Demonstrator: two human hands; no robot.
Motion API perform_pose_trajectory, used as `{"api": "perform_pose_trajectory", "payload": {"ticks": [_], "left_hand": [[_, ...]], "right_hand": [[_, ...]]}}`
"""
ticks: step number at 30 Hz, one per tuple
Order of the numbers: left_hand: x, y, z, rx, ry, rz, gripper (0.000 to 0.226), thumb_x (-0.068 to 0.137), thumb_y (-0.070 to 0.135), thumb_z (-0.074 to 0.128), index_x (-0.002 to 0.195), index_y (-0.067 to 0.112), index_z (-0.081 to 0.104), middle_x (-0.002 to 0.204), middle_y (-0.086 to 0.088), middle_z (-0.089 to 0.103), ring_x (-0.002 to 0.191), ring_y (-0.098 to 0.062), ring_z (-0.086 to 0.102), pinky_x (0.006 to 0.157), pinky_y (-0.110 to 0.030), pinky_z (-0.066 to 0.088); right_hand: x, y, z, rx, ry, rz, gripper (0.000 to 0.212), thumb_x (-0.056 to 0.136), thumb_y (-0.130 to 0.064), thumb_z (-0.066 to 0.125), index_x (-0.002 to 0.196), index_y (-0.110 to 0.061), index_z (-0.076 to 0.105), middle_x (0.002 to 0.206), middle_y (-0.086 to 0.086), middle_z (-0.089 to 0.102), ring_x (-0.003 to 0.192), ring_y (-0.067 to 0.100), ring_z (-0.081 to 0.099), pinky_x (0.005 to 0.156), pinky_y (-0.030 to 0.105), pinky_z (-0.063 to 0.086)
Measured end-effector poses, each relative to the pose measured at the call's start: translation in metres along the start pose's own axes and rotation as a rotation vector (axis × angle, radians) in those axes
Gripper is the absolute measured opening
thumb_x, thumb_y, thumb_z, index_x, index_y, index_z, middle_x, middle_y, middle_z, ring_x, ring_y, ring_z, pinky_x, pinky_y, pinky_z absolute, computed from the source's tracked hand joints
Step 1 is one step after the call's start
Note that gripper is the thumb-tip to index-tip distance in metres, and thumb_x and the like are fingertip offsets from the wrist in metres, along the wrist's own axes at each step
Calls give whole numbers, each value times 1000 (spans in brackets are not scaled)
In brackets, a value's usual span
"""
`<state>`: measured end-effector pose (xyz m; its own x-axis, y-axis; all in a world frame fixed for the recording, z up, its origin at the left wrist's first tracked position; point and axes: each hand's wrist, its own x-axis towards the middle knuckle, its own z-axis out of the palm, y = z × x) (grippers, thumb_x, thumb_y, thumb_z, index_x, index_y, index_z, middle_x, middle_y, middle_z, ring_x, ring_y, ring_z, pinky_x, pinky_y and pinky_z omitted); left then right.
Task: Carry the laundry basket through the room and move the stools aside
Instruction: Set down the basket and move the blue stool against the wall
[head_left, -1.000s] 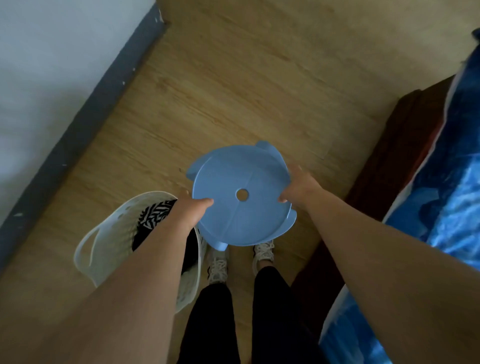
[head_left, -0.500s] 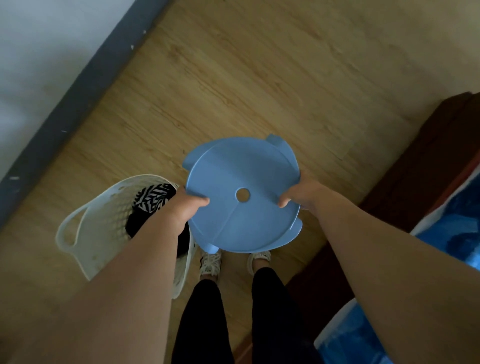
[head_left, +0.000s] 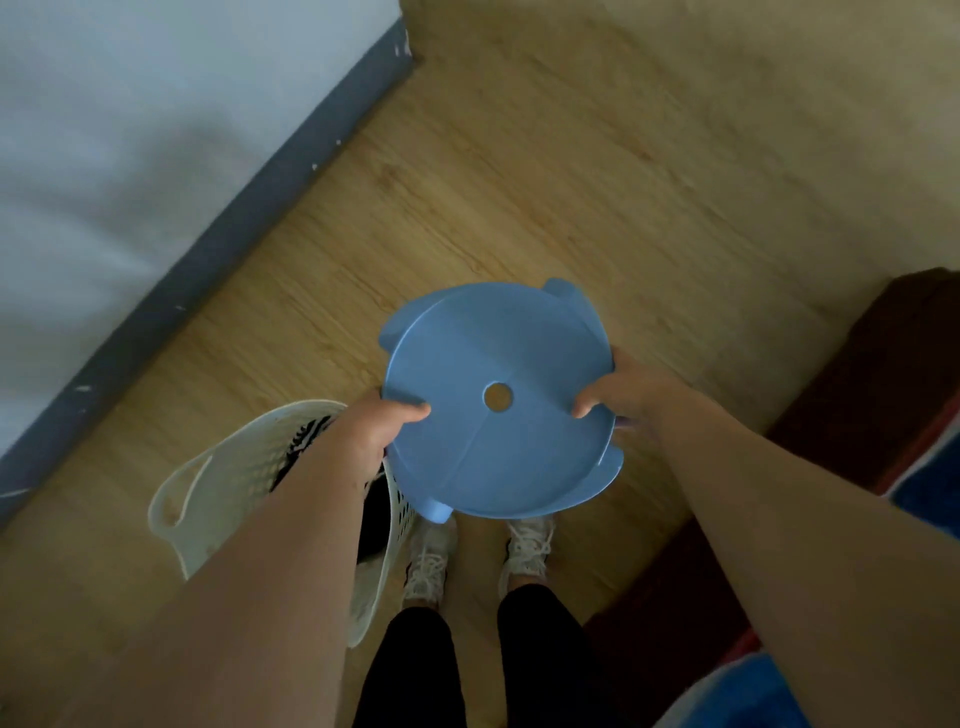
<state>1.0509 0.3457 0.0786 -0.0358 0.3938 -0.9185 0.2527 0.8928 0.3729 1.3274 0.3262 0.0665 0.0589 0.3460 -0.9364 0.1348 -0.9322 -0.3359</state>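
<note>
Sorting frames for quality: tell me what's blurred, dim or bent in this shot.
Head view: dim, flat light with no glare; floor and wall smeared by motion blur; stool and both hands, left and right, fairly sharp; wide lens stretches the forearms at the edges.

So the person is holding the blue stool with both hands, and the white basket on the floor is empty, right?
Not quite. The head view shows both hands, left and right, holding the blue stool, but the white basket isn't empty: black-and-white clothes lie inside.

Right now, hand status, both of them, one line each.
Left hand: closed on the rim of the blue stool.
Right hand: closed on the stool's opposite rim.
</note>
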Motion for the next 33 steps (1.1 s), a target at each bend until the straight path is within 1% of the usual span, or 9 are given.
{"api": "perform_pose_trajectory", "payload": {"ticks": [5, 9, 11, 13, 16, 20, 24, 28, 33], "left_hand": [[-10, 40, -5, -42, 57, 32, 47, 83, 10, 71, 127, 4, 58, 124, -17, 65, 113, -36, 61, 102, -52, 46], [-8, 79, -13, -149, 88, 64, 50, 80, 13, 74, 127, 8, 57, 123, -13, 66, 110, -33, 62, 95, -47, 49], [-5, 98, -16, -197, 93, 68, 54, 79, 14, 75, 130, 9, 55, 125, -13, 64, 112, -34, 61, 98, -51, 48], [2, 119, -24, -253, 93, 73, 57, 79, 14, 75, 131, 10, 54, 126, -12, 63, 113, -34, 61, 100, -53, 47], [17, 145, -39, -316, 94, 75, 59, 77, 13, 76, 132, 9, 54, 125, -12, 64, 109, -33, 62, 98, -52, 49], [40, 179, -57, -380, 117, 98, 56, 76, 10, 77, 128, 6, 56, 118, -11, 67, 101, -30, 65, 91, -47, 52], [57, 222, -75, -407, 123, 76, 56, 76, 11, 77, 128, 7, 57, 121, -12, 67, 105, -31, 64, 94, -47, 51], [72, 261, -84, -409, 151, 79, 59, 75, 14, 79, 129, 8, 56, 125, -12, 65, 106, -31, 64, 94, -47, 51], [92, 310, -82, -462, 162, 73, 62, 78, 14, 77, 134, 6, 52, 130, -11, 62, 106, -30, 61, 93, -46, 50]], "right_hand": [[-12, -59, -15, -41, 17, -121, 86, 64, 10, 69, 138, -24, 43, 127, 2, 57, 112, 29, 57, 91, 46, 52], [-21, -122, -22, -18, 51, -208, 78, 64, 7, 64, 131, -27, 48, 111, -6, 60, 90, 16, 58, 63, 31, 48], [-19, -150, -23, -28, 63, -232, 75, 63, 5, 63, 130, -27, 49, 113, -4, 60, 87, 14, 57, 58, 28, 43], [-13, -179, -22, -44, 72, -250, 75, 62, 3, 64, 130, -26, 49, 116, -2, 60, 92, 18, 57, 61, 28, 42], [4, -220, -18, -35, 67, -240, 78, 61, 5, 63, 132, -26, 50, 121, 0, 60, 104, 25, 58, 76, 36, 50], [25, -276, -10, -62, 65, -278, 76, 65, 10, 62, 133, -21, 50, 123, 3, 59, 104, 26, 57, 73, 36, 49], [43, -328, -10, -81, 54, -269, 79, 67, 9, 62, 138, -21, 47, 128, 5, 57, 113, 30, 56, 92, 46, 50], [61, -376, -18, -126, 26, -260, 79, 67, 7, 63, 139, -21, 45, 128, 4, 57, 110, 29, 56, 81, 40, 50], [96, -439, -33, -184, -29, -237, 81, 67, 4, 67, 139, -25, 46, 128, 2, 56, 112, 31, 56, 90, 47, 49]]}}
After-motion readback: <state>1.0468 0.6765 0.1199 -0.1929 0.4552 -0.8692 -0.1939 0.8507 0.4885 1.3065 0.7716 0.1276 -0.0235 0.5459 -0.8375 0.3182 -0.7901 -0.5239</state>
